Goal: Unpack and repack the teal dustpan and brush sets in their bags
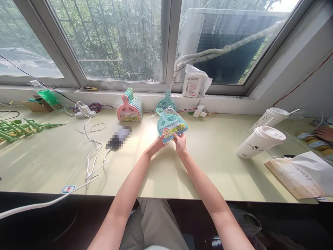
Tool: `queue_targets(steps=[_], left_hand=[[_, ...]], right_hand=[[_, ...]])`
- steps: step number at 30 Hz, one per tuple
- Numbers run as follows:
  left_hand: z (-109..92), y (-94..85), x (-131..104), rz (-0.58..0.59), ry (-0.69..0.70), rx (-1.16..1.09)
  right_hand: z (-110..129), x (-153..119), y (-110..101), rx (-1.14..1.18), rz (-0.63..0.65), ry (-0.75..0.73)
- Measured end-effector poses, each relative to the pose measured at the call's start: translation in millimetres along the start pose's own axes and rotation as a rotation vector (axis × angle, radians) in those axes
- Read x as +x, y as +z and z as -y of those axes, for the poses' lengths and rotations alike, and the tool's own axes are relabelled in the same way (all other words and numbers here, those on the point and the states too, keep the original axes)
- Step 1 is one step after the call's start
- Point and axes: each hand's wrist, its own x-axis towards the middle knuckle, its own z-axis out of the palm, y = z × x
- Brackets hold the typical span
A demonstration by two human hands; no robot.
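A teal mini brush-and-dustpan set (170, 125) in a clear plastic bag, with a printed label across its lower part, is held just above the pale yellow table (208, 159). My left hand (156, 145) grips its lower left edge and my right hand (180, 143) grips its lower right edge. Behind it a bare teal dustpan (166, 101) leans against the sill. A row of several bagged sets (129, 107), pink in front, stands to the left at the back.
A phone (118, 138) on a white cable (91, 152) lies left of my hands. Green plastic pieces (18, 127) lie far left. Two lidded white cups (260, 142) and a paper bag (299, 175) sit right. Another person's hand (324, 133) shows at the far right.
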Motion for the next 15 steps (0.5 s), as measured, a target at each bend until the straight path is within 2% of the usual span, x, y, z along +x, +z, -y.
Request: queue_targets(steps=[3, 6, 8, 11, 13, 15], left_hand=[[0, -1.4, 5, -0.169, 0.169, -0.031], [8, 2.3, 4, -0.31, 0.192, 0.012], [16, 8.1, 2, -0.305, 0.117, 0.031], [24, 15.3, 4, -0.211, -0.024, 0.046], [22, 13.9, 8, -0.188, -0.022, 0.022], [17, 6.9, 11, -0.248, 0.063, -0.013]], right_hand=[[-3, -6, 5, -0.01, 0.05, 0.031], [-8, -9, 6, -0.022, 0.063, 0.032], [-8, -7, 3, -0.006, 0.02, 0.011], [-6, 1, -3, 0.026, -0.038, -0.002], [-4, 5, -5, 0.041, -0.041, 0.011], [-5, 4, -4, 0.044, 0.007, 0.035]])
